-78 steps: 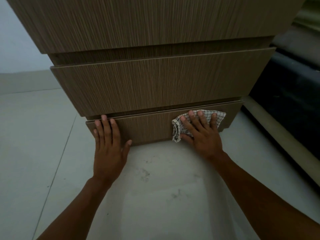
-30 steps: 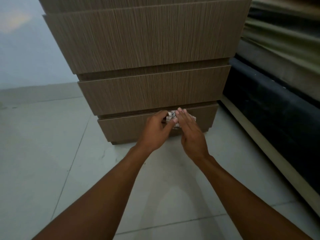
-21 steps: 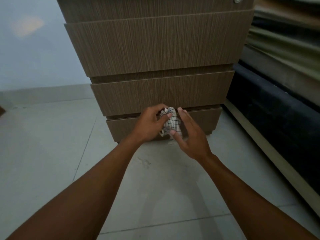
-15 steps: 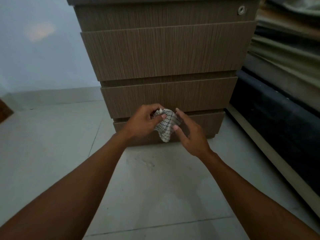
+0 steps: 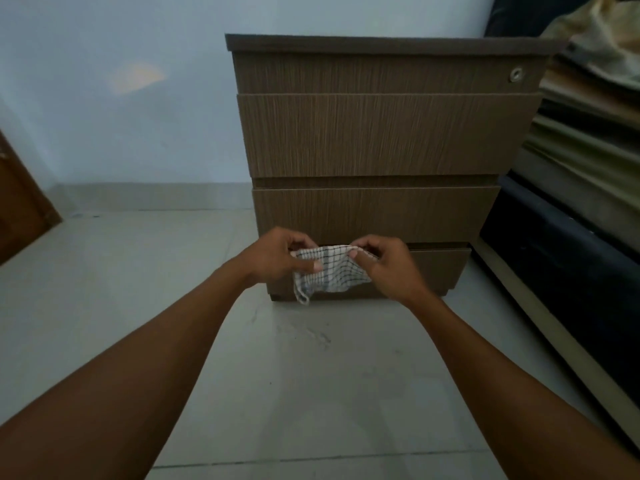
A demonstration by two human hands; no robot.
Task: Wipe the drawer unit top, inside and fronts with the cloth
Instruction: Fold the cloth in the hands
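**Cloth pulled out between both my hands, in front of the drawers**

At the far left a brown door (image 5: 20,202) stands against the pale wall (image 5: 121,133), above the tiled floor (image 5: 311,393). My left hand (image 5: 277,258) pinches the left end of the checked cloth (image 5: 332,271) between thumb and curled fingers. The cloth hangs in the air before the lowest drawer front; I cannot tell whether it touches the wood. Its long axis runs left to right, about level, along the stretched top edge. The rest droops downward, one corner hanging lowest under my left hand. My right hand (image 5: 388,268) pinches the right end the same way, fingers curled over the edge. Behind stands the drawer unit (image 5: 381,133), upright, fronts facing me, all drawers closed, with a small round lock (image 5: 516,74) near its upper right corner. Just beside it on the right lies a dark bed base (image 5: 571,254), with bedding (image 5: 595,116) piled above.
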